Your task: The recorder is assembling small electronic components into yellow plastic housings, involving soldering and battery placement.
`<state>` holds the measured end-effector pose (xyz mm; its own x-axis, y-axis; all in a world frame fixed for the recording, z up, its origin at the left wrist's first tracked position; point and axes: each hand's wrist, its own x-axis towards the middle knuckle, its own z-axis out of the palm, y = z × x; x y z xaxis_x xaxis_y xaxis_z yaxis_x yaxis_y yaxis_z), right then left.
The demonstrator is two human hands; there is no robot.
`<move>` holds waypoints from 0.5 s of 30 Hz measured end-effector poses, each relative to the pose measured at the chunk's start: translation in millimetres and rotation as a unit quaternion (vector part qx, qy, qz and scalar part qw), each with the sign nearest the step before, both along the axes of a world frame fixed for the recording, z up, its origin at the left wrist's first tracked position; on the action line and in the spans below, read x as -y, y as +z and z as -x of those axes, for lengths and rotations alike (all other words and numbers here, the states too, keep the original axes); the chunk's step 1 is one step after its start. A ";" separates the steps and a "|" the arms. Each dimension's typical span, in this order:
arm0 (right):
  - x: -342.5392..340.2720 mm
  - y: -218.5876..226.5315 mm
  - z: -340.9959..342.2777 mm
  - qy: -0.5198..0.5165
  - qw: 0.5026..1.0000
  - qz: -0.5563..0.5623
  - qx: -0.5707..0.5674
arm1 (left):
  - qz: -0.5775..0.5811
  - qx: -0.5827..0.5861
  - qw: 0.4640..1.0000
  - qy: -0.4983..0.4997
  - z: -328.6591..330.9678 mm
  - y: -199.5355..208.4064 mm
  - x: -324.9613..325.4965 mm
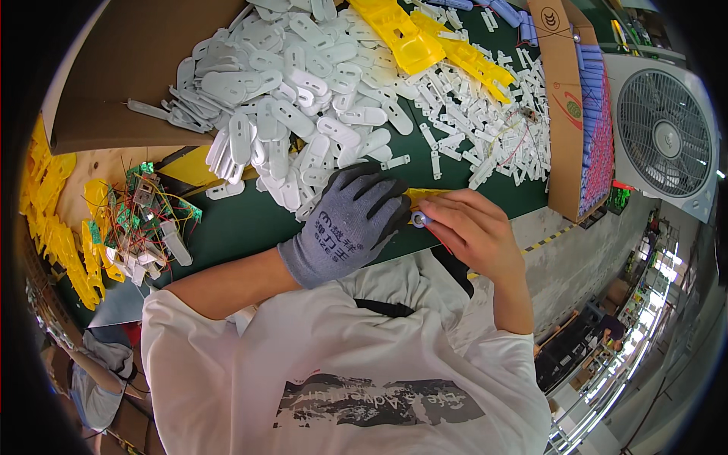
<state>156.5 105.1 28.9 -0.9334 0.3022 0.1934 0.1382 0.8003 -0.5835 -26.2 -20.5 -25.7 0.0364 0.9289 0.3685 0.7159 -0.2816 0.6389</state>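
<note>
My left hand, in a grey glove with dark fingertips, curls at the front of the green table. A yellow plastic piece shows between its fingertips and my right hand; the glove hides most of it. My bare right hand pinches a small cylindrical battery cell, its round end facing out beside the gloved fingers. A thin red wire hangs below those fingers. Just beyond the glove, a large heap of white oval plastic covers spreads over the table.
Small white strips lie scattered at the back right, below yellow shells. A cardboard box of blue cells stands right, beside a fan. Wired green circuit boards and yellow shells lie left, near a large carton.
</note>
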 end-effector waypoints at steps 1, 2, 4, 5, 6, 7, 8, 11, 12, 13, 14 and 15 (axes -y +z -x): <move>0.6 -3.3 -0.6 0.002 1.000 0.001 -0.001 | 0.001 -0.001 1.000 0.002 -0.1 -1.0 0.6; 1.4 -6.6 -1.4 -0.003 1.000 -0.010 -0.013 | -0.001 0.018 1.000 0.005 -0.8 -3.2 1.0; 4.9 -11.5 -2.9 -0.006 1.000 -0.018 -0.024 | -0.001 0.037 0.999 0.010 -0.6 -5.2 1.3; 8.1 -13.1 -3.7 -0.037 0.999 -0.019 -0.026 | -0.006 0.047 0.999 0.004 -0.1 -5.9 1.0; 9.9 -14.3 -3.9 -0.068 0.997 -0.020 -0.028 | -0.010 0.058 0.998 0.000 0.1 -6.6 1.1; 10.4 -14.4 -3.6 -0.067 0.997 -0.019 -0.028 | -0.009 0.058 0.998 0.000 0.5 -6.8 1.3; 10.4 -14.1 -3.2 -0.070 0.996 -0.050 -0.025 | -0.004 0.050 0.999 -0.002 0.9 -6.8 1.5; 10.9 -19.1 -1.6 -0.073 0.993 -0.085 -0.029 | 0.012 0.050 0.999 -0.003 1.8 -3.8 1.7; 10.6 -22.3 -2.5 -0.076 0.992 -0.089 -0.036 | 0.024 0.060 0.998 -0.006 1.1 -2.3 1.6; 11.3 -25.9 -4.1 -0.076 0.992 -0.092 -0.038 | 0.022 0.058 0.998 -0.006 1.6 -0.2 1.4; 12.0 -30.0 -6.7 -0.081 0.993 -0.078 -0.046 | 0.022 0.058 0.998 0.005 1.0 1.9 0.7; 12.0 -32.8 -8.8 -0.086 0.993 -0.065 -0.053 | 0.021 0.057 0.998 0.015 0.8 3.6 -0.5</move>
